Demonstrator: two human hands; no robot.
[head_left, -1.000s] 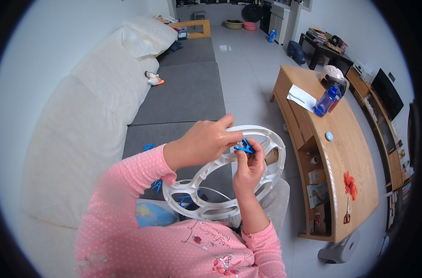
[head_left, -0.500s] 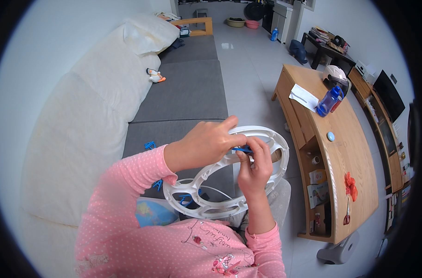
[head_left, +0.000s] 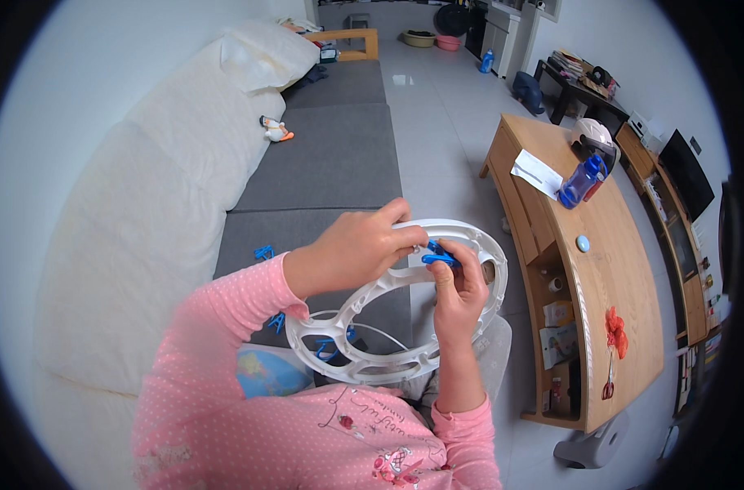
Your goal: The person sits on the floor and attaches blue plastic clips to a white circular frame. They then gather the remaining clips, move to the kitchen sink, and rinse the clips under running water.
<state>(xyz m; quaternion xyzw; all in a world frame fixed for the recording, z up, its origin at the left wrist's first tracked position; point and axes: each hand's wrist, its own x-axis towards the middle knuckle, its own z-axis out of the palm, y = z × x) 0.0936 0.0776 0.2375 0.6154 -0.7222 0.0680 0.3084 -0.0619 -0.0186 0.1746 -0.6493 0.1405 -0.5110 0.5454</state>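
In the head view, the left hand (head_left: 357,247) is bent over the upper rim of a white plastic frame (head_left: 387,284), holding it with curled fingers, some of which are hidden; one fingertip lies close to a blue clip (head_left: 440,257). The right hand (head_left: 459,296) is nearly closed, pinching that clip between thumb and fingers, up inside the frame's top portion. The frame, made of rounded openings joined by curved bars, is tilted above the person's lap. Further blue clips (head_left: 263,252) lie on the gray sofa (head_left: 319,159), to the left of the frame, and another blue piece shows through a lower opening. A blue map-patterned item (head_left: 272,372) is just below the left sleeve. To the right, a wooden table (head_left: 605,282) bears a blue bottle (head_left: 580,184), a pale helmet (head_left: 591,133) and red-handled scissors (head_left: 608,388).
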